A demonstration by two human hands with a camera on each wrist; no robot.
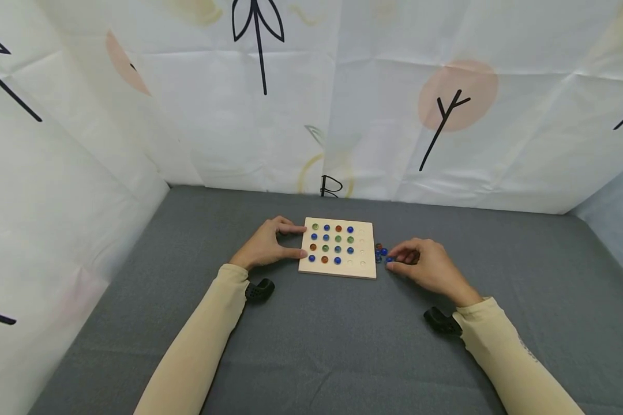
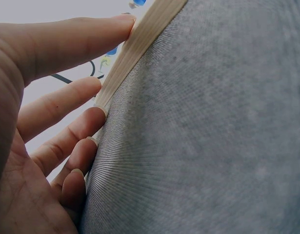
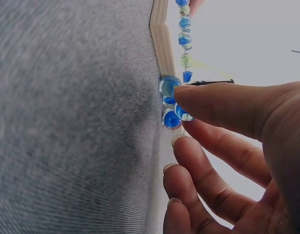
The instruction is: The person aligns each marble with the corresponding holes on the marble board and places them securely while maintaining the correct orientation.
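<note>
A pale wooden board (image 1: 331, 243) with rows of round hollows lies flat on the grey cloth. Blue, green and orange-red glass marbles fill most hollows; the right column and one more front hollow are bare. My left hand (image 1: 267, 242) touches the board's left edge, its thumb (image 2: 106, 34) and index finger extended and spread apart. Beside the right edge, my right hand (image 1: 431, 268) pinches a blue marble (image 3: 184, 113) between thumb and index finger. Several loose marbles (image 1: 384, 252), blue and orange-red, cluster there next to its fingertips.
Grey cloth (image 1: 311, 334) covers the table around the board. White patterned fabric (image 1: 374, 115) hangs behind the table and along the left side. A dark band with a camera mount (image 1: 260, 290) sits at each wrist, below cream sleeves.
</note>
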